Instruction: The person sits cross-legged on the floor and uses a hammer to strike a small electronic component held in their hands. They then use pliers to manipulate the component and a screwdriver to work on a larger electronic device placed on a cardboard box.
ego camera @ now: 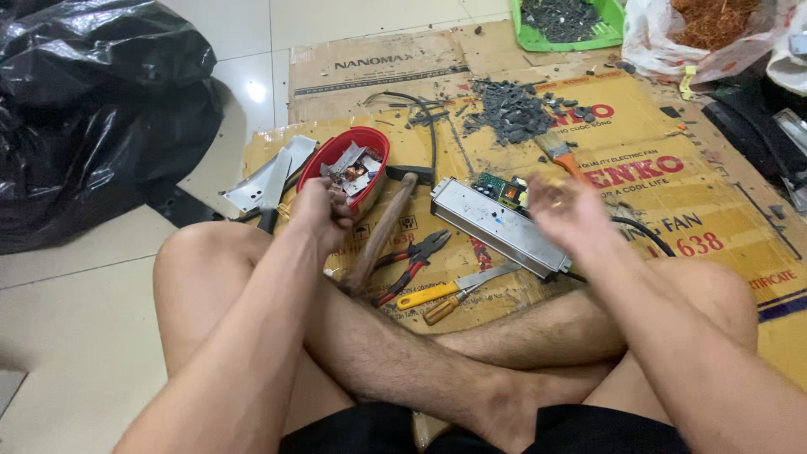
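I sit cross-legged on flattened cardboard. My left hand is closed around small metal bits beside a red bowl filled with metal scraps. My right hand is blurred, fingers curled, hovering over the end of a long silver metal casing with a green circuit board showing at its far end. What the right hand holds, if anything, is unclear. A wooden-handled hammer, red-handled pliers and two screwdrivers lie between my knees.
A pile of dark fragments and a paintbrush lie farther out. A green tray and a plastic bag of copper wire sit at the back. A black rubbish bag fills the left. Metal plates lie left of the bowl.
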